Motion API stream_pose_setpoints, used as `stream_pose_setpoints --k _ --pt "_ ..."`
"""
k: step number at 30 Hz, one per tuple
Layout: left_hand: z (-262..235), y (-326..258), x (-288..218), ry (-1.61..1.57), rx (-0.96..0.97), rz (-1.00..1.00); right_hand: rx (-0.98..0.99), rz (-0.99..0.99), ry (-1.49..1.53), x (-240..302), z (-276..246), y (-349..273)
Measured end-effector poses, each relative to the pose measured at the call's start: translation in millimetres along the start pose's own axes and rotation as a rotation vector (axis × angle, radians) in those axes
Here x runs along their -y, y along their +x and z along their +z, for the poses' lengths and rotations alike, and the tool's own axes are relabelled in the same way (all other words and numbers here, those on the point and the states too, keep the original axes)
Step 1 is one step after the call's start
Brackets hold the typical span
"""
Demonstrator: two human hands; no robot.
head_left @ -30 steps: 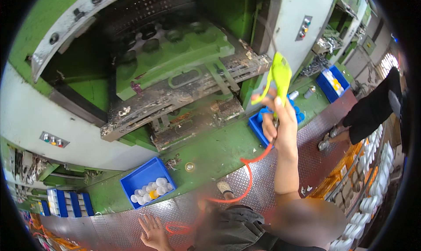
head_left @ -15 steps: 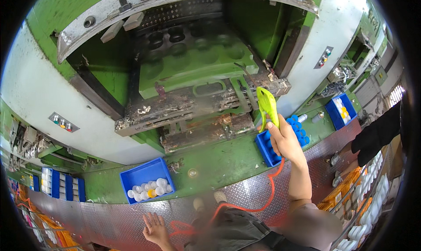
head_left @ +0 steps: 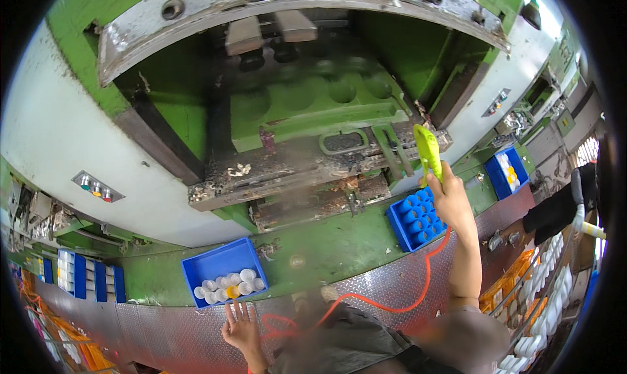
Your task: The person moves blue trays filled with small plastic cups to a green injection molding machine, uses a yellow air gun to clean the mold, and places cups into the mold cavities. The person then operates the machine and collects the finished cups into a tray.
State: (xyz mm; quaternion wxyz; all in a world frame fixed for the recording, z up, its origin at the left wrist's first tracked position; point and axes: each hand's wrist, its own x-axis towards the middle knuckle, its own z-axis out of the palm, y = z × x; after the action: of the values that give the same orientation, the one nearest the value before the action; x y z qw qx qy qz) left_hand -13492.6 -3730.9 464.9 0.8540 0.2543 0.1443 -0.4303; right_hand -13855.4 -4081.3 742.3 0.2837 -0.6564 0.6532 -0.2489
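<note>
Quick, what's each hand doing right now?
Left hand: open, fingers spread, holding nothing that shows.
Right hand: closed around a bright yellow-green, pistol-shaped plastic tool.

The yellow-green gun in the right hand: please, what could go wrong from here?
The red hose on the gun hangs in loose curves, so it might catch a foot or snag. If the gun, gripped in the right hand, blows air, it could perhaps scatter the whitish scraps lying on the machine's ledge.
</note>
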Motion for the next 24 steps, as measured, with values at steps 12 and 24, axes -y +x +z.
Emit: stream_pose_setpoints --k 12,24 --pt "-5.8 37.7 -7.2 -0.056 -0.003 -0.094 -0.002 -0.121 -0.178 47.8 19.3 -14.0" --pt "7.0 55.7 -13.7 -0.042 -0.068 -0.161 0.076 -0.296 -0.157 83.3 71.1 -28.3"
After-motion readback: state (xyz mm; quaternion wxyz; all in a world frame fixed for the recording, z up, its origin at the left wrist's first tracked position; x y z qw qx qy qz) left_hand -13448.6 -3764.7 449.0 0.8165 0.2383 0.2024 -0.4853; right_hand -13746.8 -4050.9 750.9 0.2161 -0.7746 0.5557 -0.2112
